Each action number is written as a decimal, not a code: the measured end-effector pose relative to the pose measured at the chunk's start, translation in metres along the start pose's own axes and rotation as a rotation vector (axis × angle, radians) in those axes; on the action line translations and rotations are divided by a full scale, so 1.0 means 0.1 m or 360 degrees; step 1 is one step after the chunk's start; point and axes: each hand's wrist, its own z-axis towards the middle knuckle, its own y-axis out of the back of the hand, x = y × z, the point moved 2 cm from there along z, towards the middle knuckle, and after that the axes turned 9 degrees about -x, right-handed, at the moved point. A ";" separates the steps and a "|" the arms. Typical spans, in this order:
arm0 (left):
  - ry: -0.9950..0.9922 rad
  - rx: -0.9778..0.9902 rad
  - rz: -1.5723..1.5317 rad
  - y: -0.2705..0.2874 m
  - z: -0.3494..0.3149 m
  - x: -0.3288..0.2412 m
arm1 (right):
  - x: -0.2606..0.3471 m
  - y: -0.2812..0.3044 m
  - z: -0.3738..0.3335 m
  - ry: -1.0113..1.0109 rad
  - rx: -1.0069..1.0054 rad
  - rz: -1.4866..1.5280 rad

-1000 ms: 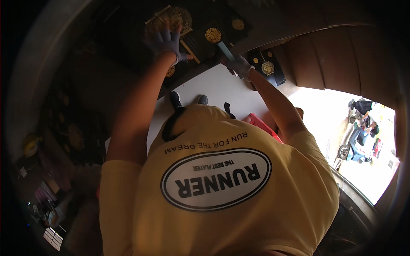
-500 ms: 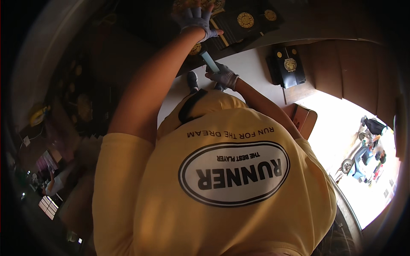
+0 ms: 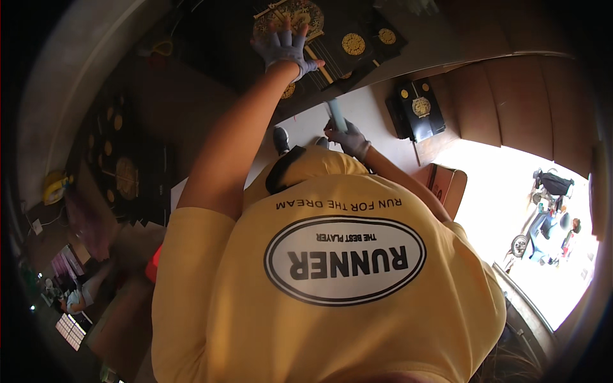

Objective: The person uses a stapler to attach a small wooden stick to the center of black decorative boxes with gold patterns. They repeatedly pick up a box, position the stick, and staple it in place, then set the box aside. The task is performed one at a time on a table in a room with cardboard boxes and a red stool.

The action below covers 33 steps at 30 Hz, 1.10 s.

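Observation:
My left hand [image 3: 286, 52], in a grey glove with bare fingertips, lies spread and flat on a black decorated sheet [image 3: 329, 32] at the far side of the work surface. Gold round medallions and a larger gold pattern are printed on the sheet, and a thin gold strip runs beside my thumb. Below the surface's near edge, my right hand [image 3: 348, 137], gloved too, is closed around a flat light-blue bar [image 3: 336, 115]. The bar points up toward that edge, and its far end is blurred. What kind of tool it is I cannot make out.
A stack of black gold-printed pieces [image 3: 421, 121] stands at the right, beside tall brown panels [image 3: 517, 102]. More black printed pieces [image 3: 137, 159] lie at the left. A reddish-brown box-like object [image 3: 447, 185] sits by the bright doorway. Another person [image 3: 80, 299] is at the lower left.
My right hand has moved right, away from the surface's edge, and the light-blue bar stands more upright. My left hand stays flat on the black sheet; the whole view has shifted slightly.

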 end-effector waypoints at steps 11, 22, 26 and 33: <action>-0.0421 -0.0184 0.0234 0.24 -0.23 0.04 | 0.99 0.91 0.71 -0.0183 -0.0580 0.0306; -0.0281 -0.0630 0.0120 -0.15 0.17 0.30 | 2.89 0.46 0.52 0.0564 -0.1007 -0.1076; 0.0245 -0.0710 0.0016 -0.21 0.21 0.37 | 1.49 0.55 0.14 0.0284 -0.0907 -0.1234; 0.0190 -0.0892 0.0020 -0.35 0.23 0.37 | 0.16 0.41 0.19 0.0011 -0.0624 0.0385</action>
